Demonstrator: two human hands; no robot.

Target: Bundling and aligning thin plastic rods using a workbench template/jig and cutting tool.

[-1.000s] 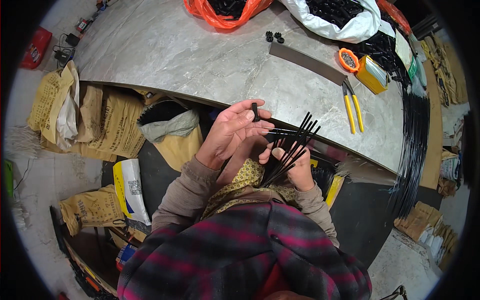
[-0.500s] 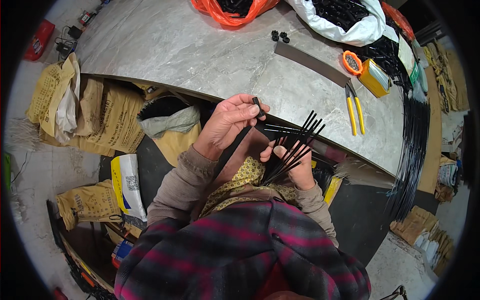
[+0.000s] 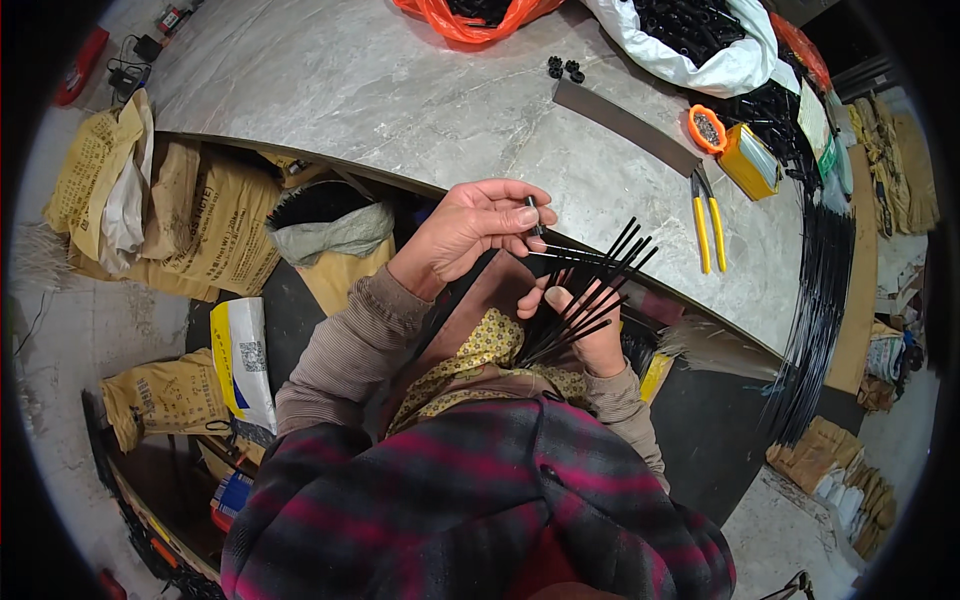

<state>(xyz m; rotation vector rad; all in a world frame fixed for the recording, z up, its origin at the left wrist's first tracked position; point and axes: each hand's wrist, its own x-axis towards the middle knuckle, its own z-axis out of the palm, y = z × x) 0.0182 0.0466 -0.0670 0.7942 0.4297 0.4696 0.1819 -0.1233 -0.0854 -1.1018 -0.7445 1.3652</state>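
Observation:
My right hand [image 3: 588,333] grips a fanned bundle of thin black rods [image 3: 598,290] that point up and to the right, just below the edge of the grey stone table [image 3: 400,100]. My left hand [image 3: 480,225] is raised beside the bundle and pinches a small black cap [image 3: 533,212] between thumb and fingers, at the end of a thin rod that runs right toward the bundle.
On the table lie yellow-handled pliers [image 3: 705,220], a dark flat strip [image 3: 625,125], a small orange cup [image 3: 707,128], a yellow box [image 3: 750,160], an orange bag [image 3: 470,15] and a white bag of black parts [image 3: 690,35]. Paper sacks [image 3: 190,220] stand on the floor at left.
My left hand has shifted slightly left and up, with the small black piece still pinched in it. The right hand with the bundle has stayed in place.

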